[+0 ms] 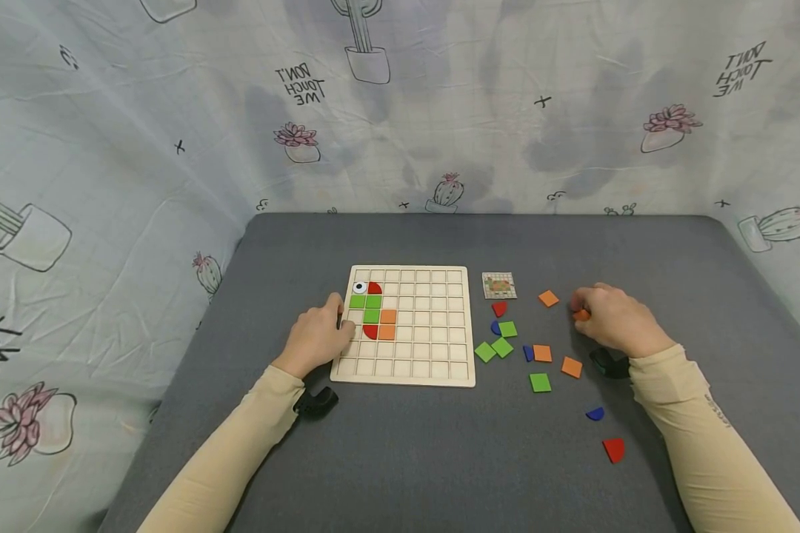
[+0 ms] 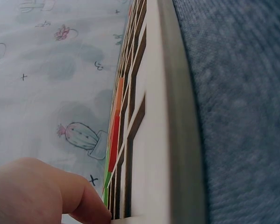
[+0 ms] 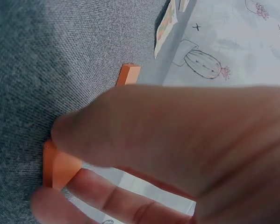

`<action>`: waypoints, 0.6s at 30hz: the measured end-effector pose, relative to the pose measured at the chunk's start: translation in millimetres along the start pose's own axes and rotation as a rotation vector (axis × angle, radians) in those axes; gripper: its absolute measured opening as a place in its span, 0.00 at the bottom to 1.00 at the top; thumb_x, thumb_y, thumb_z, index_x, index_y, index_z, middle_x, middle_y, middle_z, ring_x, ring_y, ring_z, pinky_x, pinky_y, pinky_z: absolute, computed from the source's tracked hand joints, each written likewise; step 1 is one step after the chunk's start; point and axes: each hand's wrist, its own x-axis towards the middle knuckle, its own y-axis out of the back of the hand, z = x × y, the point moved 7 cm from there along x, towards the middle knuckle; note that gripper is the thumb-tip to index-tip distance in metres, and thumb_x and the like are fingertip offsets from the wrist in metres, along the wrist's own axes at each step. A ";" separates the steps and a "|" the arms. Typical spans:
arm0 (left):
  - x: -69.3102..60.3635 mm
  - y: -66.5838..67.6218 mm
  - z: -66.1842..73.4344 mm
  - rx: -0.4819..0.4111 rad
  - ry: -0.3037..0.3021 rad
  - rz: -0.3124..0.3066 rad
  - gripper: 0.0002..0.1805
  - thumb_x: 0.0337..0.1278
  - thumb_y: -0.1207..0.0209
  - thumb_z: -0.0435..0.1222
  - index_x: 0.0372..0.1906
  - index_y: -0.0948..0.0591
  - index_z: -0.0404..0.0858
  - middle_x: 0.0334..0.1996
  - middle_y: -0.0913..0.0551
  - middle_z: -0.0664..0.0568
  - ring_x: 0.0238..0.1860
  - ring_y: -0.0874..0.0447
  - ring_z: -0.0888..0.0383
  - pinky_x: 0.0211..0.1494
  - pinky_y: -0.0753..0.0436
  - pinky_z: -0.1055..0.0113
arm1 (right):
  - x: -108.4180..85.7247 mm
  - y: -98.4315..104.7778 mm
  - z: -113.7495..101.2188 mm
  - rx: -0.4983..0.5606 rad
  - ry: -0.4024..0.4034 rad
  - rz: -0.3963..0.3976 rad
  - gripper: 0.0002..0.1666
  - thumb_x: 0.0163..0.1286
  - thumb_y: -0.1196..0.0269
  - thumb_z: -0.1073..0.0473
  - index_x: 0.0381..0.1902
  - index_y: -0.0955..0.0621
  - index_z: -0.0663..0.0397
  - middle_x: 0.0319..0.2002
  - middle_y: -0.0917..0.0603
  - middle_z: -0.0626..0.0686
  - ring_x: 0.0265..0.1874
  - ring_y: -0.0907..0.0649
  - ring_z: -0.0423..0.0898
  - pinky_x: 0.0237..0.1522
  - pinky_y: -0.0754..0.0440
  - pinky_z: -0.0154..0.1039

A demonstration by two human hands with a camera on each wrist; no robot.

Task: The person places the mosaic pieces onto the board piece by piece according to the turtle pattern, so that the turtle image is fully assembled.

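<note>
A pale wooden grid board (image 1: pixel 433 326) lies on the table, with an eye tile (image 1: pixel 360 287) and several red, green and orange tiles in its left cells. My left hand (image 1: pixel 316 337) holds the board's left edge, its fingers bent there; the left wrist view has a bent finger (image 2: pixel 83 198) against the rim. Right of the board, my right hand (image 1: pixel 613 318) pinches an orange square tile (image 3: pixel 62 168) between thumb and fingertips, low over the cloth. Another orange tile (image 1: pixel 548 298) lies just left of that hand.
A small printed pattern card (image 1: pixel 499 286) lies beside the board's upper right corner. Loose green tiles (image 1: pixel 540 383), orange tiles (image 1: pixel 571 367), blue pieces (image 1: pixel 595 414) and red pieces (image 1: pixel 614 450) are scattered between board and right arm. A printed curtain (image 1: pixel 480 111) hangs behind the grey table (image 1: pixel 407 451).
</note>
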 end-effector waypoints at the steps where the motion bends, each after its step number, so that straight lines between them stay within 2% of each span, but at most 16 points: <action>1: 0.1 0.0 0.0 0.000 0.000 0.000 0.13 0.70 0.45 0.40 0.49 0.29 0.36 0.19 0.30 0.49 0.17 0.32 0.54 0.21 0.38 0.64 | 0.0 0.2 0.0 0.002 0.000 0.001 0.12 0.66 0.31 0.64 0.47 0.17 0.63 0.43 0.18 0.64 0.35 0.19 0.56 0.30 0.22 0.51; 8: 0.6 0.2 0.2 0.009 0.004 -0.001 0.13 0.70 0.45 0.40 0.50 0.29 0.36 0.19 0.30 0.50 0.18 0.32 0.54 0.21 0.38 0.64 | 0.9 -0.4 0.5 0.011 0.022 0.011 0.09 0.65 0.33 0.66 0.43 0.17 0.62 0.39 0.19 0.62 0.32 0.21 0.53 0.30 0.24 0.48; 18: 0.0 0.5 1.0 0.004 0.008 -0.002 0.13 0.70 0.44 0.40 0.50 0.28 0.35 0.20 0.29 0.49 0.18 0.32 0.54 0.21 0.38 0.64 | 1.8 -2.0 -0.7 0.010 0.048 0.005 0.09 0.63 0.33 0.67 0.42 0.16 0.60 0.39 0.20 0.60 0.32 0.22 0.52 0.31 0.24 0.49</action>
